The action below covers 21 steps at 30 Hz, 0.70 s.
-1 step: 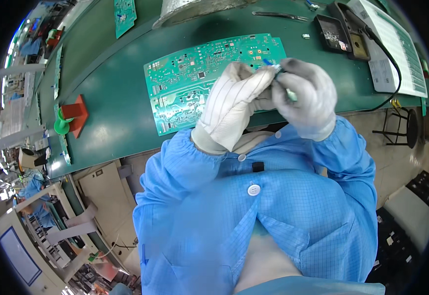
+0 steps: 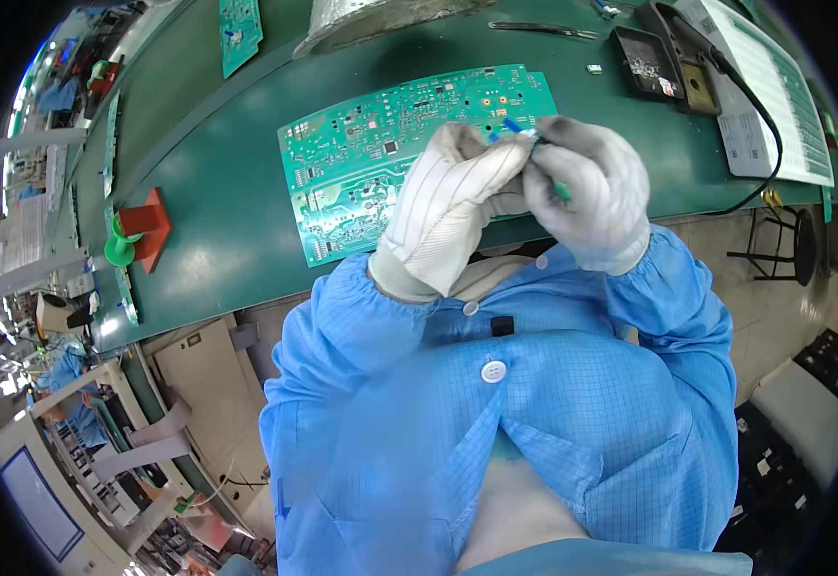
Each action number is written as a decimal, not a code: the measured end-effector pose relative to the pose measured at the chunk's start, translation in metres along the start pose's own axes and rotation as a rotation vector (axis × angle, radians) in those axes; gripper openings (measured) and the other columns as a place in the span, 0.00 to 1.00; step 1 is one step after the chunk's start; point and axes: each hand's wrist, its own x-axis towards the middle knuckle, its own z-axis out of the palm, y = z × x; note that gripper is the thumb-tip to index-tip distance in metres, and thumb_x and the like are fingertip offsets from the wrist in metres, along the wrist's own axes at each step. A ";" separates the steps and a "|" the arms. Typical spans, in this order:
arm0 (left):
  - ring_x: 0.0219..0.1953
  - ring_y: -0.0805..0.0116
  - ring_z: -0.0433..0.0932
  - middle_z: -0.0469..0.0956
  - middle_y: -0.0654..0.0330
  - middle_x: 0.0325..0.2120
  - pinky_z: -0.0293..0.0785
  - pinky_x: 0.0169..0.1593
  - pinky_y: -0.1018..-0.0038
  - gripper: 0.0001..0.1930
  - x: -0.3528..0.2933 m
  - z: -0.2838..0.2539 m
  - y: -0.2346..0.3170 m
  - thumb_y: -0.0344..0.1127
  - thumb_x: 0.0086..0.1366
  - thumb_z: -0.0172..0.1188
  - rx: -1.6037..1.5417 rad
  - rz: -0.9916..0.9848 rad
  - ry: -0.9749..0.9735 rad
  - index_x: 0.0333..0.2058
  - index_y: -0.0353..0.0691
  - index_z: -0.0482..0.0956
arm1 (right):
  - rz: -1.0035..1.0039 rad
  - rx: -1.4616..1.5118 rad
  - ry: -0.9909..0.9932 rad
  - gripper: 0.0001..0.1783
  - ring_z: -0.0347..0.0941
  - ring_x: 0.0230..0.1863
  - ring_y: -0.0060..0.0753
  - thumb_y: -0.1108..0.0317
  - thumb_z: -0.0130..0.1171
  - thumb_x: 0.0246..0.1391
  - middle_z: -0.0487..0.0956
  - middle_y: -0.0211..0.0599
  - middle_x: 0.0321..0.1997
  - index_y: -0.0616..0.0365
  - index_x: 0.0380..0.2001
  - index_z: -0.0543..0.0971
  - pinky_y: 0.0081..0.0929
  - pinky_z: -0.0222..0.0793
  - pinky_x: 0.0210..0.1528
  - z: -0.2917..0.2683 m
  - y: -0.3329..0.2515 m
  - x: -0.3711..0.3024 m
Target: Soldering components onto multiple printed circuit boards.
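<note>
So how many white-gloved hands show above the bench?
2: the left hand, partly covering the large green circuit board, and the right hand, close beside the left. None appears hidden.

A: Which surfaces are cloth?
B: The left glove (image 2: 443,211) and right glove (image 2: 596,187), matt, soft-looking; the smock (image 2: 572,413), matt, woven in a fine grid.
A: Metal and plastic?
B: The tweezers (image 2: 544,30), metal, dully shining; the smock button (image 2: 493,372), smooth, apparently plastic.
A: And the printed circuit board (image 2: 361,144)?
B: Glossy, bumpy-faced; the benchtop (image 2: 222,216) beneath, smooth, faintly shiny.
</note>
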 end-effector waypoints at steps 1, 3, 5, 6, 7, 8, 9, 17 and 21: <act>0.44 0.65 0.79 0.69 0.55 0.44 0.78 0.48 0.69 0.23 -0.001 -0.005 -0.001 0.44 0.70 0.61 0.009 -0.006 0.068 0.49 0.30 0.68 | 0.005 -0.005 -0.001 0.16 0.81 0.44 0.42 0.76 0.71 0.39 0.82 0.43 0.44 0.54 0.34 0.78 0.35 0.78 0.44 0.000 0.000 -0.002; 0.42 0.62 0.79 0.70 0.53 0.44 0.78 0.46 0.69 0.19 -0.003 -0.021 -0.007 0.36 0.65 0.67 0.147 0.007 0.120 0.47 0.32 0.69 | -0.013 0.192 -0.048 0.16 0.81 0.45 0.44 0.74 0.71 0.39 0.82 0.45 0.45 0.55 0.34 0.78 0.37 0.77 0.46 -0.001 -0.002 -0.003; 0.40 0.59 0.79 0.73 0.51 0.41 0.78 0.42 0.69 0.20 -0.003 -0.028 -0.014 0.36 0.60 0.69 0.604 0.241 0.088 0.43 0.33 0.70 | -0.026 0.227 -0.048 0.16 0.81 0.44 0.46 0.73 0.71 0.40 0.82 0.48 0.45 0.58 0.34 0.77 0.37 0.78 0.45 0.000 -0.002 -0.006; 0.40 0.59 0.79 0.73 0.51 0.41 0.78 0.42 0.69 0.20 -0.003 -0.026 -0.011 0.36 0.60 0.69 0.604 0.238 0.080 0.43 0.33 0.70 | 0.102 0.372 -0.043 0.16 0.81 0.43 0.45 0.73 0.72 0.40 0.82 0.50 0.45 0.59 0.34 0.76 0.36 0.78 0.44 0.003 0.000 -0.009; 0.39 0.57 0.79 0.74 0.50 0.38 0.78 0.40 0.68 0.21 -0.002 -0.022 -0.007 0.36 0.57 0.70 0.946 0.251 0.117 0.43 0.33 0.70 | 0.231 0.518 -0.038 0.16 0.81 0.41 0.44 0.73 0.72 0.41 0.81 0.51 0.44 0.60 0.33 0.76 0.35 0.78 0.44 0.004 0.000 -0.011; 0.38 0.55 0.79 0.75 0.49 0.36 0.77 0.39 0.67 0.22 -0.002 -0.019 -0.002 0.36 0.54 0.70 1.288 0.259 0.160 0.42 0.32 0.70 | 0.690 0.665 -0.124 0.18 0.81 0.38 0.39 0.70 0.72 0.43 0.82 0.49 0.42 0.62 0.37 0.78 0.33 0.77 0.42 -0.001 -0.012 -0.005; 0.38 0.55 0.79 0.75 0.49 0.36 0.77 0.39 0.67 0.22 -0.003 -0.016 -0.004 0.36 0.54 0.70 1.289 0.255 0.164 0.42 0.32 0.70 | 0.692 0.670 -0.127 0.18 0.81 0.38 0.39 0.70 0.72 0.43 0.82 0.49 0.42 0.62 0.37 0.78 0.33 0.77 0.42 -0.002 -0.013 0.002; 0.30 0.51 0.80 0.78 0.52 0.30 0.77 0.36 0.62 0.20 -0.002 -0.009 -0.004 0.35 0.54 0.70 1.201 0.421 0.309 0.41 0.37 0.71 | 0.409 0.618 -0.336 0.14 0.80 0.43 0.32 0.65 0.65 0.55 0.82 0.41 0.43 0.57 0.44 0.84 0.26 0.76 0.47 0.004 0.042 0.019; 0.34 0.53 0.80 0.79 0.57 0.28 0.74 0.41 0.59 0.17 0.016 -0.014 0.002 0.35 0.53 0.72 1.524 0.610 0.261 0.37 0.40 0.74 | 0.171 0.291 -0.261 0.15 0.80 0.43 0.37 0.60 0.65 0.55 0.82 0.38 0.42 0.52 0.44 0.85 0.29 0.77 0.45 0.032 0.085 0.026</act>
